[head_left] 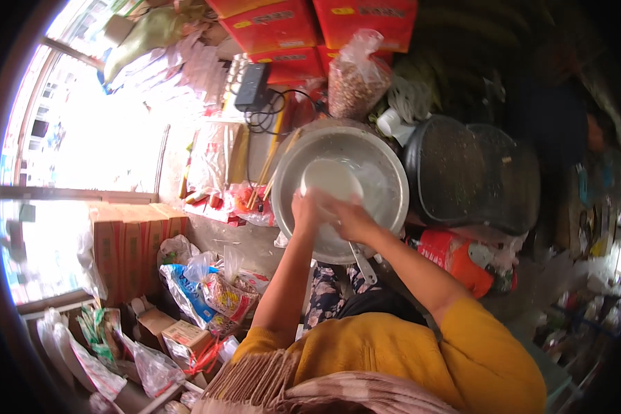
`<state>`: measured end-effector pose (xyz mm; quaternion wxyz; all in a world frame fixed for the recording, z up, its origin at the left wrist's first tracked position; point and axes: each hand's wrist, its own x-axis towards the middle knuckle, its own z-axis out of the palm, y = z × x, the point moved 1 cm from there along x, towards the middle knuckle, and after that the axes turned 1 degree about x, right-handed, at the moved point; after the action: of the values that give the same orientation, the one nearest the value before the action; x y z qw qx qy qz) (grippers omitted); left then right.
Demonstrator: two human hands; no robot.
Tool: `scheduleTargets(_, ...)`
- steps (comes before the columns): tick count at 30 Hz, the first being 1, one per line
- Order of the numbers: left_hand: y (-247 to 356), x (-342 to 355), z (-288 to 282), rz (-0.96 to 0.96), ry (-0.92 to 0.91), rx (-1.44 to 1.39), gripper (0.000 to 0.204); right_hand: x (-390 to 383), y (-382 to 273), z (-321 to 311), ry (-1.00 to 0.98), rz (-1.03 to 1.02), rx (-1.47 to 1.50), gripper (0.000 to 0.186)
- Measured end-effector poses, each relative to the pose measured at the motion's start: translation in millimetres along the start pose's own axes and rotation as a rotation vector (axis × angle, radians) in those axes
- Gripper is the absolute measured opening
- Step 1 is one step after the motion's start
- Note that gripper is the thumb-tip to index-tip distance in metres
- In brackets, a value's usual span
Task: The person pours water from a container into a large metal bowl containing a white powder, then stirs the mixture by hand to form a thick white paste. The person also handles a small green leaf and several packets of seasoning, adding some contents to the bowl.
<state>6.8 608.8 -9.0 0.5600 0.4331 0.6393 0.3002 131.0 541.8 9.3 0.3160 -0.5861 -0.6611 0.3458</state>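
A person's left hand [306, 210] and right hand [352, 221] meet at a bowl [331, 176] inside a basin [397, 172].

A utensil handle [362, 263] crosses the basin's near rim; behind the basin stands a filled bag [355, 88], with boxes [276, 29] stacked beyond and a power adapter [252, 87] to the bag's left. A large container [448, 172] sits just right of the basin, packets [445, 259] on its near side. At left, cartons [127, 252] stand nearer the person than a window [93, 131], with plastic packages [217, 293] between cartons and person.
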Motion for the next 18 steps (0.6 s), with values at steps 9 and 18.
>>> scheduleTargets(9,49,-4,-11,-0.022,-0.182,-0.279,0.044,-10,-3,-33,0.083,0.279,1.519,0.041)
scheduleTargets(18,-53,94,-126,0.641,0.445,0.947,0.013,-56,3,-110,0.378,0.301,1.518,0.04)
